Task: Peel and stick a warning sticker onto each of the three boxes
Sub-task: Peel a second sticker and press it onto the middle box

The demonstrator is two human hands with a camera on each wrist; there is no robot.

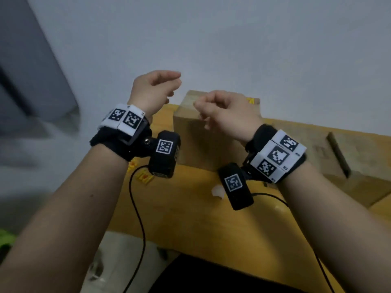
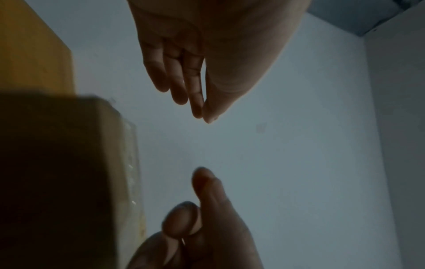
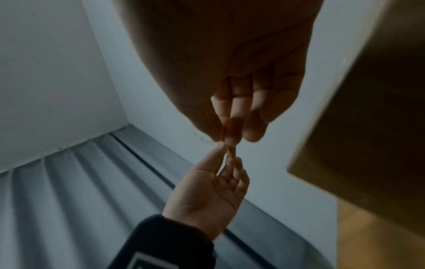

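- Near us, low in the frame, the bench (image 1: 190,208) holds loose yellow stickers (image 1: 143,176).
- Both hands hover mid-frame. The left hand (image 1: 153,92) has a loose, empty grip. The right hand (image 1: 228,115) has curled fingers; I cannot tell what it holds.
- Behind the hands stands the box (image 1: 203,142), already wearing a sticker (image 1: 251,100).
- A tiny sticker could drop or fold.

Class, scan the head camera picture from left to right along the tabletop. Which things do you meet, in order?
Yellow sticker bits → white scrap → upright cardboard box → flat cardboard box, all on the yellow table.
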